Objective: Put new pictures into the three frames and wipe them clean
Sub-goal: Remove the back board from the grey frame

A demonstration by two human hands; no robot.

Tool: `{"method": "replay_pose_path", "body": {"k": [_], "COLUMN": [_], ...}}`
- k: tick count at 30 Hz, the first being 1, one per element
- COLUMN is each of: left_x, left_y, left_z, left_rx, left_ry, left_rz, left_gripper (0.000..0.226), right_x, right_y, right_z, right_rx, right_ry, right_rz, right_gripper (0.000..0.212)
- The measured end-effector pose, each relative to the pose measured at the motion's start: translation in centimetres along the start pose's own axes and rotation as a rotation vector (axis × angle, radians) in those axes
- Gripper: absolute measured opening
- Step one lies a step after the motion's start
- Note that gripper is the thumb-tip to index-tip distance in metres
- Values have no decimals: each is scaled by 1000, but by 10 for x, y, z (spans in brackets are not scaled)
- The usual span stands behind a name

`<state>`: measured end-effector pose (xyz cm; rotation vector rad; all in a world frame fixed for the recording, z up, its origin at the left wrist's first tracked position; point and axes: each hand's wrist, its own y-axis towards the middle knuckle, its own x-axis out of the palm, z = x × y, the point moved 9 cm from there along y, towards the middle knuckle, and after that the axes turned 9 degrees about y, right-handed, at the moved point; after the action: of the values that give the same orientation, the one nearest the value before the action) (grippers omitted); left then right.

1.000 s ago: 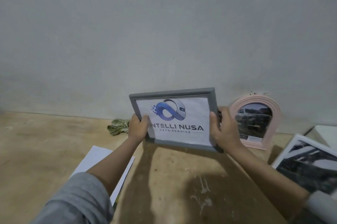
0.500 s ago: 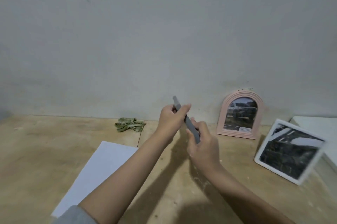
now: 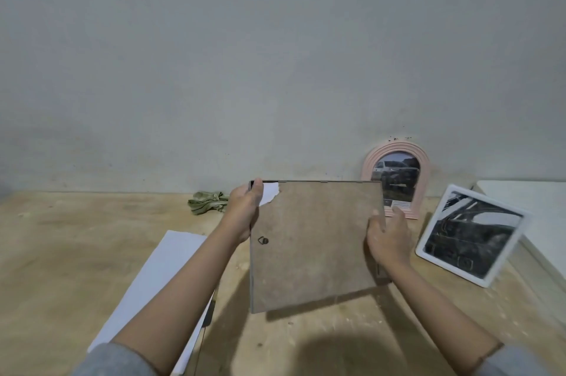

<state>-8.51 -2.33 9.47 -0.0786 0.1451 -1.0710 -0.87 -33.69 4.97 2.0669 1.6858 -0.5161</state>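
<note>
I hold the grey frame [image 3: 312, 241] above the wooden table [image 3: 76, 238] with its brown backing board facing me. A small metal hanger sits near the board's left edge, and a torn corner at the top left shows white paper. My left hand [image 3: 245, 210] grips the frame's upper left edge, thumb over the top corner. My right hand [image 3: 387, 238] grips its right edge. A pink arched frame [image 3: 395, 179] with a car photo leans on the wall behind. A white square frame [image 3: 471, 234] with a dark photo stands tilted at the right.
A crumpled green cloth [image 3: 206, 202] lies by the wall, left of my left hand. White paper sheets [image 3: 159, 283] lie on the table under my left forearm. A white surface [image 3: 533, 213] fills the right edge behind the white frame.
The grey frame has been turned over: a second ago its printed front faced me, then it was edge-on, and now its back faces me. Both hands kept hold of it.
</note>
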Motion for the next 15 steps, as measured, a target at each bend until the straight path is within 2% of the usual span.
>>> {"method": "replay_pose_path", "body": {"k": [4,7,10,13,15], "left_x": [7,13,13,21,29], "left_y": [16,22,21,15,1], "left_z": [-40,-59,-79,-125,-157], "left_rx": [-166,-255,-302,-397,-439], "left_ry": [-147,-151,108,390,499], "left_rz": [-81,-40,41,2,-49], "left_gripper": [43,37,33,53,53], "right_x": [-8,-15,-16,-15,-13], "right_y": [10,14,17,18,17], "right_z": [32,56,78,99,116], "right_rx": [136,182,227,275,323], "right_ry": [122,86,34,-29,-67], "right_rz": [-51,-10,14,2,-28], "right_gripper": [34,23,20,15,12]}}
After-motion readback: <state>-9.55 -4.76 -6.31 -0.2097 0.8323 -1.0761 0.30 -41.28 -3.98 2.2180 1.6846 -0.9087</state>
